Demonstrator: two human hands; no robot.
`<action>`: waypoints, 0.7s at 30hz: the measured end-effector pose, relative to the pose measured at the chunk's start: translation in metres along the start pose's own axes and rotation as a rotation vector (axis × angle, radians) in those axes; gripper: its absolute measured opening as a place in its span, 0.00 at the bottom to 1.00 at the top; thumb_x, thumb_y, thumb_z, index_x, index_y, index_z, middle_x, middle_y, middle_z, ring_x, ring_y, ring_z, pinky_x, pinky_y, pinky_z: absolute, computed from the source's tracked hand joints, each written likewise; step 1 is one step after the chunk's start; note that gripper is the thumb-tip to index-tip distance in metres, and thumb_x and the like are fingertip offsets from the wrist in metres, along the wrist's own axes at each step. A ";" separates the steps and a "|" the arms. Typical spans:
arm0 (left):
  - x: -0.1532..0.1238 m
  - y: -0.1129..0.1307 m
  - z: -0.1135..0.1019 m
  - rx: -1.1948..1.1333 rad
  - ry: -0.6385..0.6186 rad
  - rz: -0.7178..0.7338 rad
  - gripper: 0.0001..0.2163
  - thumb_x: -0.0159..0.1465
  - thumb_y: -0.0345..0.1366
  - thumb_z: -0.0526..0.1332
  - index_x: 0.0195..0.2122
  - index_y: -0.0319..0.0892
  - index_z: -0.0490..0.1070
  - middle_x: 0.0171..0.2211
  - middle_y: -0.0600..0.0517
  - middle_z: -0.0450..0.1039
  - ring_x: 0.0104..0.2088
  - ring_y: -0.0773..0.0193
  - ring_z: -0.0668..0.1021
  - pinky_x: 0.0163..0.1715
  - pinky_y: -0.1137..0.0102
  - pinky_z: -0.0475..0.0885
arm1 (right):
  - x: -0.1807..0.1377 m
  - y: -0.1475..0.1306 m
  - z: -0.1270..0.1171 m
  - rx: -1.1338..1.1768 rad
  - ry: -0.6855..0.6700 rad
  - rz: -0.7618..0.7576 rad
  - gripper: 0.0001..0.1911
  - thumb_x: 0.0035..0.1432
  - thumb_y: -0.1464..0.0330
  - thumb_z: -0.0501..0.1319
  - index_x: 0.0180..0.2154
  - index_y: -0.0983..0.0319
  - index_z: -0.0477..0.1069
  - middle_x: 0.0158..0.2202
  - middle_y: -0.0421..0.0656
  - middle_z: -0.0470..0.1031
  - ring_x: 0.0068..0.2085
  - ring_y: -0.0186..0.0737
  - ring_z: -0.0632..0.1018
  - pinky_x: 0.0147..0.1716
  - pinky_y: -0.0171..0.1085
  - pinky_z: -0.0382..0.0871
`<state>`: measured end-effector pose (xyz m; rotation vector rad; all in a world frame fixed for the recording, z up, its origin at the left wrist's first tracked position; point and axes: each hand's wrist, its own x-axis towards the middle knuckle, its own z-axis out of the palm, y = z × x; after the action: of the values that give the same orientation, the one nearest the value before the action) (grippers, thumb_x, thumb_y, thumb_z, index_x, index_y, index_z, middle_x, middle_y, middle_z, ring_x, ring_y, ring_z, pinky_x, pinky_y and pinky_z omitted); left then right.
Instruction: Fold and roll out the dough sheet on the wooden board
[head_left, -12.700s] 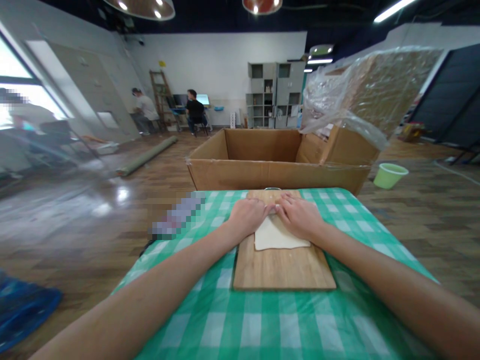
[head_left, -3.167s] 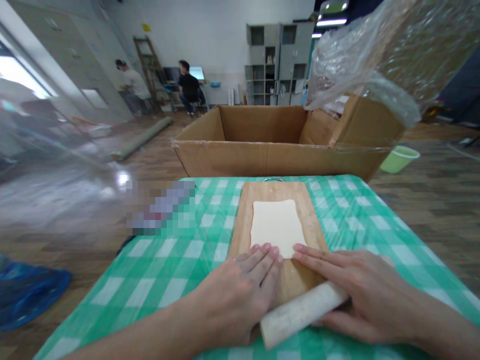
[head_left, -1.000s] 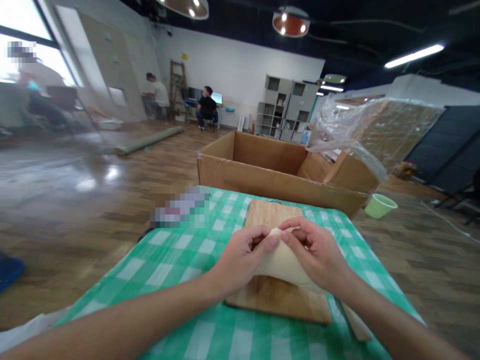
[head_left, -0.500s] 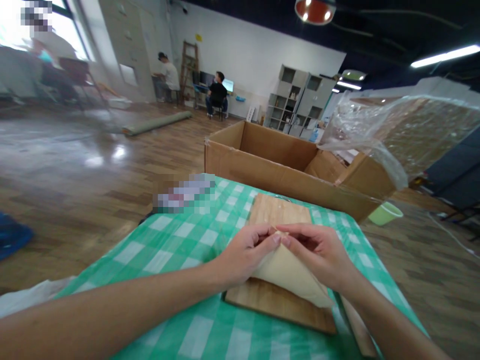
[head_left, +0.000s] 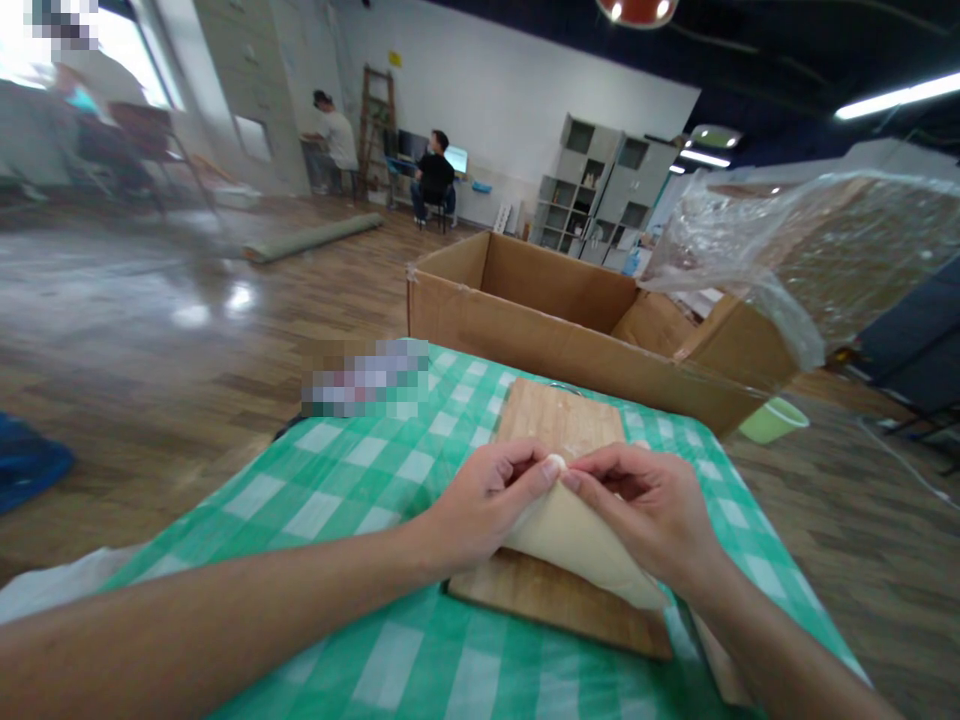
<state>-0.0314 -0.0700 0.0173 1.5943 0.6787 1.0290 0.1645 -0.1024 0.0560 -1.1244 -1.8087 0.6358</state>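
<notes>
A sheet of pale dough point(head_left: 585, 550) is lifted at its upper edge over a wooden cutting board point(head_left: 555, 600), its lower edge hanging in a curve. My left hand point(head_left: 499, 495) pinches that upper edge between thumb and fingers. Right beside it, my right hand point(head_left: 649, 500) pinches the same edge, the two thumbs almost meeting. A small bit of dough sticks up between the fingertips. Whatever lies behind the dough is hidden by it and by my hands. Partly under my right forearm is a long pale wooden piece point(head_left: 720, 650).
A green and white checked cloth point(head_left: 315, 500) covers the table. Beyond its far edge stands a large open cardboard box point(head_left: 540, 320), with clear plastic wrap point(head_left: 750, 240) at the right. A light green bin point(head_left: 776, 420) is on the floor. Several people sit farther off.
The fingertips have parted slightly, and a small nub of dough now shows between them. Both hands still pinch the edge. The view has shifted a little.
</notes>
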 end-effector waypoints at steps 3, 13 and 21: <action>0.001 0.004 -0.001 -0.020 -0.031 0.028 0.16 0.72 0.46 0.60 0.33 0.40 0.75 0.30 0.54 0.73 0.32 0.67 0.72 0.33 0.72 0.65 | -0.001 0.002 -0.001 -0.003 -0.061 -0.005 0.16 0.63 0.63 0.69 0.52 0.56 0.81 0.34 0.40 0.84 0.31 0.36 0.82 0.29 0.32 0.77; -0.002 -0.003 -0.003 -0.019 -0.053 -0.001 0.16 0.72 0.47 0.60 0.36 0.40 0.76 0.31 0.52 0.75 0.34 0.64 0.74 0.33 0.71 0.66 | -0.001 -0.001 0.001 -0.179 -0.044 -0.113 0.09 0.67 0.62 0.67 0.44 0.53 0.85 0.36 0.41 0.86 0.33 0.41 0.84 0.30 0.38 0.76; -0.002 0.003 0.001 -0.118 -0.012 -0.041 0.15 0.69 0.47 0.63 0.34 0.39 0.76 0.28 0.54 0.73 0.30 0.67 0.72 0.29 0.73 0.64 | -0.007 0.000 0.000 -0.454 0.049 -0.217 0.08 0.68 0.63 0.64 0.39 0.53 0.83 0.33 0.39 0.85 0.31 0.39 0.83 0.31 0.39 0.74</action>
<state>-0.0314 -0.0731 0.0194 1.4771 0.6291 1.0106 0.1660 -0.1083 0.0529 -1.1956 -2.0543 0.0658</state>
